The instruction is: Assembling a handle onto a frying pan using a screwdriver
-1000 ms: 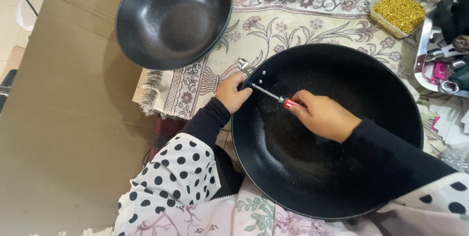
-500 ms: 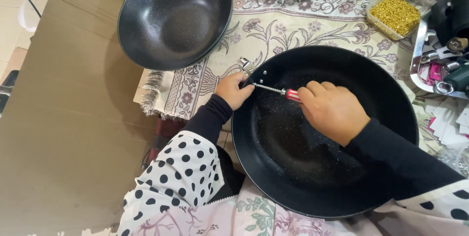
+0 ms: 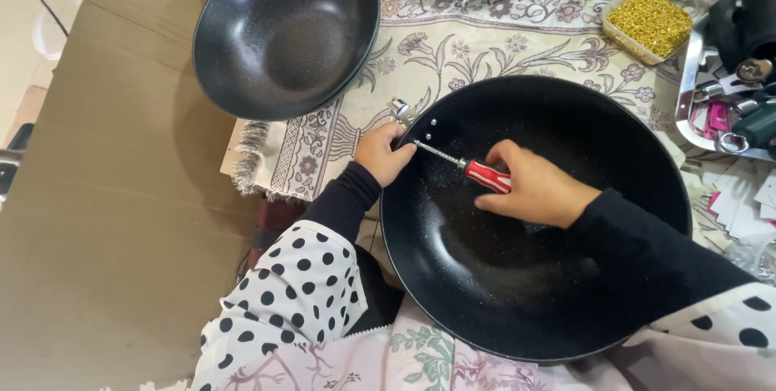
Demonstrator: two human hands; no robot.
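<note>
Head view: clear tub (image 3: pixel 659 15) of gold bits (image 3: pixel 653 23), top right.

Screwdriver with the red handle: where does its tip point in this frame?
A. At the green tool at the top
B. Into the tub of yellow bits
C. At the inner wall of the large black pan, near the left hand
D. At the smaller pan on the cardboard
C. The right hand holds the screwdriver inside the large black pan, shaft running to the rim wall by the left hand.
</note>
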